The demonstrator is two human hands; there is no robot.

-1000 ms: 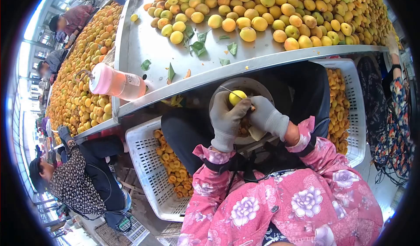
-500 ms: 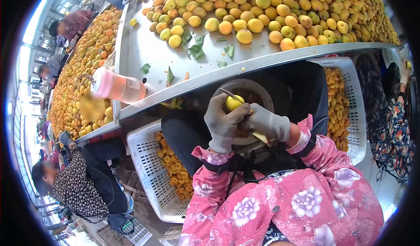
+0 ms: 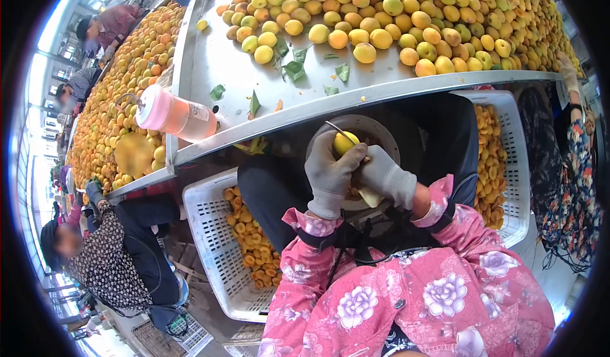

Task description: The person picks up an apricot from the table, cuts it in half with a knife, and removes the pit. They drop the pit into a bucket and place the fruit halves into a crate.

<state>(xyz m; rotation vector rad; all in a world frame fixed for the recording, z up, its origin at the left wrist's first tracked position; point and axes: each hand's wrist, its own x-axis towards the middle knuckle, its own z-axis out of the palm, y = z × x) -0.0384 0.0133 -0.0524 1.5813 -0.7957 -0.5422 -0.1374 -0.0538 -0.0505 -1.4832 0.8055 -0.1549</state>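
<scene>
My left hand [image 3: 331, 173], in a grey glove, is closed around a yellow-green apricot [image 3: 345, 142] above a pale bucket [image 3: 394, 142] between my knees. My right hand [image 3: 385, 175], gloved too, presses against the left and grips a knife. Its thin dark blade [image 3: 335, 127] lies along the top of the apricot. A pale piece, apparently the handle end [image 3: 370, 197], shows below the right fist. My fingers hide the middle of the knife. The bucket's contents are mostly covered by my hands.
A metal table [image 3: 210, 49] ahead bears heaped apricots [image 3: 406, 14], scattered leaves and a pink-lided bottle [image 3: 178, 114]. White crates of halved apricots stand left [image 3: 213, 255] and right [image 3: 518, 160]. Co-workers sit at left [image 3: 114, 255] and right [image 3: 575, 173].
The apricot and blade have turned slightly in my hands, the blade now pointing up more steeply. At right, a co-worker's hand has moved up to the apricot heap. The view has shifted slightly.
</scene>
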